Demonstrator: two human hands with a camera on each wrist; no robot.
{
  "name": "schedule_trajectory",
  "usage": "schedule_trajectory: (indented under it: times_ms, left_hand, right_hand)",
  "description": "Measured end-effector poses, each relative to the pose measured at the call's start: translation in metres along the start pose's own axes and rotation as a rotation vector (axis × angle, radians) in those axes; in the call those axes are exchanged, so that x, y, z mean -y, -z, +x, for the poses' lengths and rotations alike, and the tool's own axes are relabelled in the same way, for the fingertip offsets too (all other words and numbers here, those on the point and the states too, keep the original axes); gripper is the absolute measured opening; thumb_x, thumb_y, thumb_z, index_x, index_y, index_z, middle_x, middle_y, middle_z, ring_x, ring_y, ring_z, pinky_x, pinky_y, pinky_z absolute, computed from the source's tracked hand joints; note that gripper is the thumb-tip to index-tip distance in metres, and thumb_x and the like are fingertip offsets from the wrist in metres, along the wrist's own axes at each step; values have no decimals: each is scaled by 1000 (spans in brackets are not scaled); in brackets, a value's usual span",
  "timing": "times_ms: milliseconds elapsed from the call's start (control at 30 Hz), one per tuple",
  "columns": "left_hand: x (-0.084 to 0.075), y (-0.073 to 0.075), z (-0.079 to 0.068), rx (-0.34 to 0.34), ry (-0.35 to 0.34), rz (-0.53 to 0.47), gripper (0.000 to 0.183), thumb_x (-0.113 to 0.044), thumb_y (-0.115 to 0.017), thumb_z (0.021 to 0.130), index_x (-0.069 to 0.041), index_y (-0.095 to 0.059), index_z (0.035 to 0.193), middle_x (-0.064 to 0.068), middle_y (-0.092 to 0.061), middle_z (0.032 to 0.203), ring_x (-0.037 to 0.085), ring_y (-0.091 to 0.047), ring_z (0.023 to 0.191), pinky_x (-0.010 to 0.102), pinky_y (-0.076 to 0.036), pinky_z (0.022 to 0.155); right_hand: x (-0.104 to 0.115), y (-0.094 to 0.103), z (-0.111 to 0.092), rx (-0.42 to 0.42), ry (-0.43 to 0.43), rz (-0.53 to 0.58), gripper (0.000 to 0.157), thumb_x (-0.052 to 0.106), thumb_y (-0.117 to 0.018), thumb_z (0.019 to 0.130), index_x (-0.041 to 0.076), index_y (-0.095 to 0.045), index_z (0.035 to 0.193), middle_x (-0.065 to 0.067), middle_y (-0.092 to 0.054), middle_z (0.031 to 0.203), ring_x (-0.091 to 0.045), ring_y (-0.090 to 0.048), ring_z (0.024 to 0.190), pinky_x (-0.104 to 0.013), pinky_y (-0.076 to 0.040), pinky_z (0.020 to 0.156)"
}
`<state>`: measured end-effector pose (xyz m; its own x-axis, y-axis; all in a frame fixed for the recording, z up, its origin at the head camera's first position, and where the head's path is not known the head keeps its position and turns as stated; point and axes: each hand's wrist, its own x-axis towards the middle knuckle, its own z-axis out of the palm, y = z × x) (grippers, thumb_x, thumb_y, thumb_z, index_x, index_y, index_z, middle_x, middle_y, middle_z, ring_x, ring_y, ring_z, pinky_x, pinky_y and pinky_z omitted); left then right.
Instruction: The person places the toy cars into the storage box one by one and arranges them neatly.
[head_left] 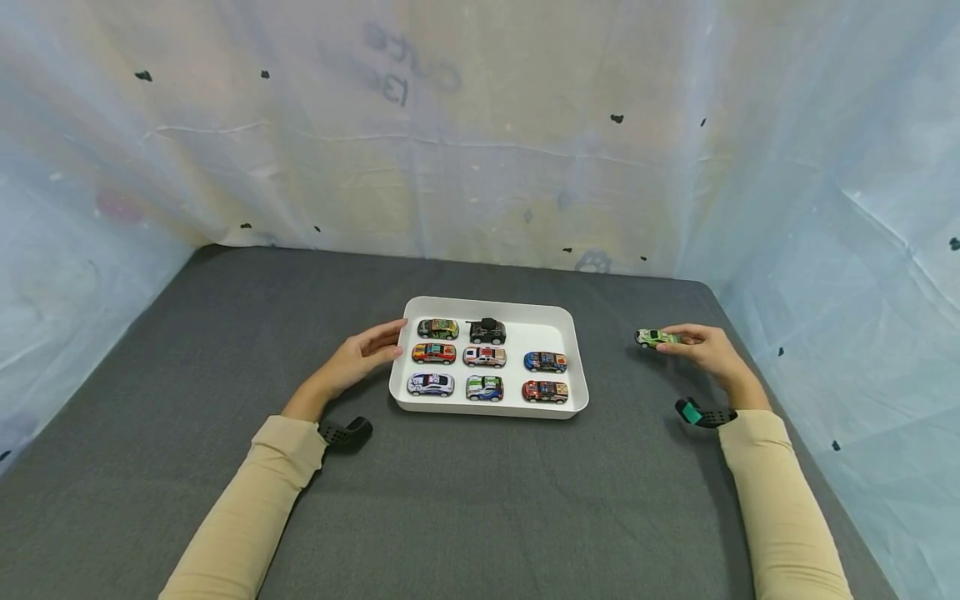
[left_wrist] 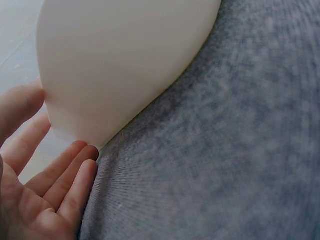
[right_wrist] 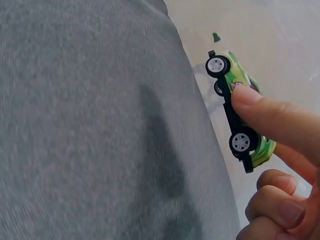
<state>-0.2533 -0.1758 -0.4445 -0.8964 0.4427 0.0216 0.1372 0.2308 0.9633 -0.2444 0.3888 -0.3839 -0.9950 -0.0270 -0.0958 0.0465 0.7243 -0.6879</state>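
Note:
A white tray (head_left: 551, 329) on the grey cloth holds several toy cars in rows, among them an orange-red car (head_left: 433, 353), a white-and-purple car (head_left: 431, 384) and a black toy tank (head_left: 487, 331). My left hand (head_left: 360, 358) is at the tray's left side, its fairly straight fingertips touching the rim; the left wrist view shows these fingers (left_wrist: 75, 192) against the tray's outer wall (left_wrist: 120, 65). To the right of the tray, my right hand (head_left: 705, 350) pinches a green toy car (right_wrist: 237, 110) between thumb and fingers. That car is held above the cloth, its shadow falling below.
Dark grey cloth (head_left: 465, 508) covers the table. Pale plastic sheeting (head_left: 480, 183) hangs behind it and along both sides, with the right sheet (head_left: 885, 317) near my right arm. In the tray, a blue car (head_left: 545, 362) and a red-and-black car (head_left: 545, 392) sit at the right.

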Motion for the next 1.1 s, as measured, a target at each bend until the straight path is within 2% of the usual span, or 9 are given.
schedule_trajectory:
  times_ms: [167,233,300,367,500,567,733,1100]
  left_hand:
    - [0,0,0,-4,2,2,61,-26,-58,98,-13,-33,151,15,-34,157,35,-39,140,6,-44,91]
    - [0,0,-1,-3,2,1,61,-26,-58,98,-12,-33,151,15,-34,157,35,-39,140,6,-44,91]
    - [0,0,0,-1,2,-1,61,-26,-58,98,-12,-33,151,15,-34,157,36,-39,139,6,-44,91]
    - [0,0,0,-1,2,-2,61,-26,-58,98,-12,-33,151,15,-34,157,36,-39,139,6,-44,91]
    - [0,0,0,0,-1,-3,61,-26,-58,98,-12,-33,151,15,-34,157,35,-40,139,6,-45,91]
    - [0,0,0,1,-3,-3,61,-26,-58,97,-13,-33,151,15,-33,157,35,-40,139,6,-45,91]
    - [0,0,-1,1,-5,-3,61,-27,-58,97,-13,-33,151,15,-34,157,35,-41,139,7,-45,91]
    - [0,0,0,-3,6,4,61,-28,-58,97,-13,-33,151,15,-34,157,35,-41,139,7,-45,91]
  right_hand:
    - [9,-5,0,18,-2,-9,54,33,-68,90,-1,-57,130,5,-45,94,-7,-36,81,-24,-38,66]
    - [12,-6,1,26,-4,-16,55,34,-67,91,-1,-57,132,2,-49,107,-8,-37,88,-24,-40,70]
    - [22,-7,-3,36,-5,-10,53,32,-67,91,-2,-56,132,-2,-49,113,-10,-37,90,-25,-39,71]
    - [28,-8,-4,41,0,-8,52,29,-66,92,-2,-56,132,-4,-48,109,-11,-35,87,-25,-38,68]
    - [31,-11,-4,33,17,-2,52,31,-68,91,-1,-58,130,-1,-39,89,-10,-32,77,-27,-33,61]
    - [26,-13,1,25,30,3,53,35,-70,89,1,-60,128,2,-37,81,-8,-31,72,-27,-33,60]
    - [33,-19,3,20,71,43,49,32,-72,87,-1,-63,123,8,-30,64,-7,-29,58,-27,-34,58]
    - [50,-29,6,41,102,79,45,26,-73,87,-2,-64,121,9,-29,62,-6,-30,56,-27,-35,56]
